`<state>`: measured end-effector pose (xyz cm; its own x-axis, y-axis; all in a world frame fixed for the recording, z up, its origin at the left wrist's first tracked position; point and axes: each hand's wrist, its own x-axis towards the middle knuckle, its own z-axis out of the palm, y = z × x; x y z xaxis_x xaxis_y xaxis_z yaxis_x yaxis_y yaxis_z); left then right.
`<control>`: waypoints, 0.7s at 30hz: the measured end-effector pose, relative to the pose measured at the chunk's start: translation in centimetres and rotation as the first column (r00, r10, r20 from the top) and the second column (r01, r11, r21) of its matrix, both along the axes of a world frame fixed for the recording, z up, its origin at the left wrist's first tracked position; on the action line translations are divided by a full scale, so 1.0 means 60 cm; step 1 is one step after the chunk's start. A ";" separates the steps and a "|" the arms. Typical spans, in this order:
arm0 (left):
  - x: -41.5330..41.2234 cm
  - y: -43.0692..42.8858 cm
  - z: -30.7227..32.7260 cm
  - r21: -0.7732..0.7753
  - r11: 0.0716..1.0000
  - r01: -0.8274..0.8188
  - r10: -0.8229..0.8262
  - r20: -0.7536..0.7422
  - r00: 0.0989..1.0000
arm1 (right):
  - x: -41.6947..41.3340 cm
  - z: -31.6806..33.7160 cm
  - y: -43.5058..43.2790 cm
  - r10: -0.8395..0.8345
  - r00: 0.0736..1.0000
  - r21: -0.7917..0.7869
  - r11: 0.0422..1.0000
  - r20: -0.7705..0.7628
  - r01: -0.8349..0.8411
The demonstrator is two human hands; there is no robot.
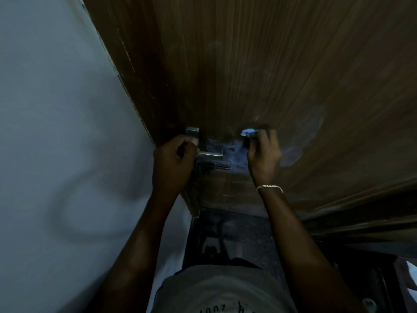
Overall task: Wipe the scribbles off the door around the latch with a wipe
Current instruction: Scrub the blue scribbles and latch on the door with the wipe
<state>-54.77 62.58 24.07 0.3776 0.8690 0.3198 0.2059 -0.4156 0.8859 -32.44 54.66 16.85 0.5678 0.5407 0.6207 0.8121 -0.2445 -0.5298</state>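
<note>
As the head camera is my only view, I judge everything from it. My right hand [262, 154] pinches a small blue-white wipe [248, 132], bunched in the fingertips and pressed against the brown door [248, 64], just right of the metal latch [211, 154]. My left hand [173, 161] is curled round the near end of that latch, at the door's edge beside the pale wall [56, 109].

Pale smeared scribbles [311, 125] show to the right of the wipe, and a bluish haze lies between my hands, so I reckon the job is only partly done.

The wipe looks light, soft and limp, and probably damp. It will fold and slip under pressure, so I would keep it wadded under several fingertips. The door looks stiff and grooved, and my grip on the latch should steady it.
</note>
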 end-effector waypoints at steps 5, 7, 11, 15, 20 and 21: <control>0.000 -0.003 0.002 -0.006 1.000 0.007 -0.007 0.006 1.000 | 0.002 -0.037 -0.033 -0.040 0.999 -0.203 0.978 -0.001 0.039; -0.003 -0.004 -0.001 -0.008 1.000 0.000 0.000 0.004 1.000 | 0.007 -0.011 -0.027 -0.055 0.998 -0.103 0.993 0.000 0.055; 0.001 -0.006 -0.002 -0.005 1.000 0.005 -0.005 -0.005 1.000 | -0.005 0.049 0.012 -0.019 0.998 0.097 0.995 0.056 0.014; 0.003 -0.006 0.003 -0.024 1.000 -0.006 0.006 0.010 1.000 | -0.033 0.035 0.011 0.035 0.990 -0.003 0.999 0.139 -0.035; -0.008 -0.007 0.003 -0.028 0.999 -0.027 0.028 0.004 1.000 | -0.002 0.055 -0.014 0.010 0.999 0.087 0.996 0.047 -0.014; -0.009 -0.008 0.002 -0.033 0.999 -0.033 0.032 -0.002 0.999 | 0.001 0.070 -0.005 0.008 0.999 0.135 0.991 0.044 -0.014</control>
<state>-55.33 62.12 24.20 0.3494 0.8909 0.2901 0.2199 -0.3789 0.8989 -32.38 54.38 21.02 0.5333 0.4561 0.7125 0.8372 -0.1639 -0.5217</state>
